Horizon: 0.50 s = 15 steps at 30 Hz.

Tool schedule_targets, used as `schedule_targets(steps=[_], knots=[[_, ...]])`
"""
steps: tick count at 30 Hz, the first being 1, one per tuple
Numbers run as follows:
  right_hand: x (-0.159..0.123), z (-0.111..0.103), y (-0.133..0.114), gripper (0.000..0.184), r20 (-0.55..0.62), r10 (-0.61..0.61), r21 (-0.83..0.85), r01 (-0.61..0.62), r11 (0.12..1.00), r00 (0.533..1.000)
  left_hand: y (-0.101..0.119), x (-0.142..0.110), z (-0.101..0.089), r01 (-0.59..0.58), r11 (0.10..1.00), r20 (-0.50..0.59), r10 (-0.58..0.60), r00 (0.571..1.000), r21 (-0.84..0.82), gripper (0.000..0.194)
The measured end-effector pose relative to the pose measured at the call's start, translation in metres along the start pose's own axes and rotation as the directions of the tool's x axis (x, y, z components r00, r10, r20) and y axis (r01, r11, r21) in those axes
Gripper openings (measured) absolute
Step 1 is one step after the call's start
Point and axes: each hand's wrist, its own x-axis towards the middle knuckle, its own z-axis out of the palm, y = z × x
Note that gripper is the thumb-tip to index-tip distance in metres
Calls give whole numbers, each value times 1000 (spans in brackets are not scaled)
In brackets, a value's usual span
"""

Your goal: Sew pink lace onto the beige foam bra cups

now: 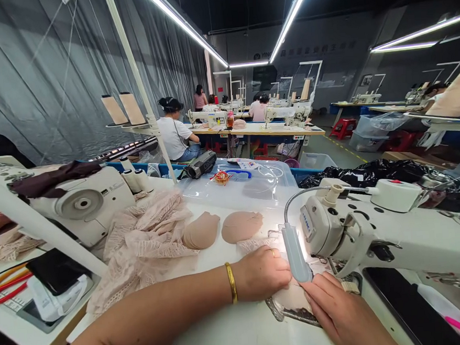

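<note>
1. The left hand (263, 272), a gold bangle (231, 283) at its wrist, has its fingers curled in at a pale beige piece of fabric (291, 298); its fingertips are hidden, so I cannot tell whether they pinch the cloth.
2. The right hand (337, 304) reaches the fabric's other side with fingers extended and close together; whether it grasps or only presses, I cannot tell.
3. The fabric lies on the white worktable (225, 325), between the hands, near the head of a white sewing machine (324, 223).
4. A slim grey lamp (296, 252) on a bendy metal neck partly blocks that spot.
5. Beyond the left hand sit two smooth beige moulded cups (242, 227), beside a heap of pale lace (140, 236).
</note>
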Motion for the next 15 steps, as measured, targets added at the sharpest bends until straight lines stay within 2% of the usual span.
schedule_targets(steps=[4, 10, 13, 15], knots=[[1, 4, -1, 34, -30, 3, -20, -4, 1000, 1000, -9, 3, -1, -31, 999, -5, 31, 1000, 27, 21], [-7, 16, 1, 34, -50, 39, -53, -42, 998, 998, -12, 4, -8, -76, 996, -54, 78, 995, 53, 23], [-6, 9, 1, 35, -48, -21, -72, 18, 997, 999, -11, 5, -7, -98, 995, -15, 98, 995, 35, 17], [-2, 1, -1, 35, -36, -63, -81, 60, 995, 997, -10, 6, -5, -55, 998, 3, 55, 998, -13, 11]])
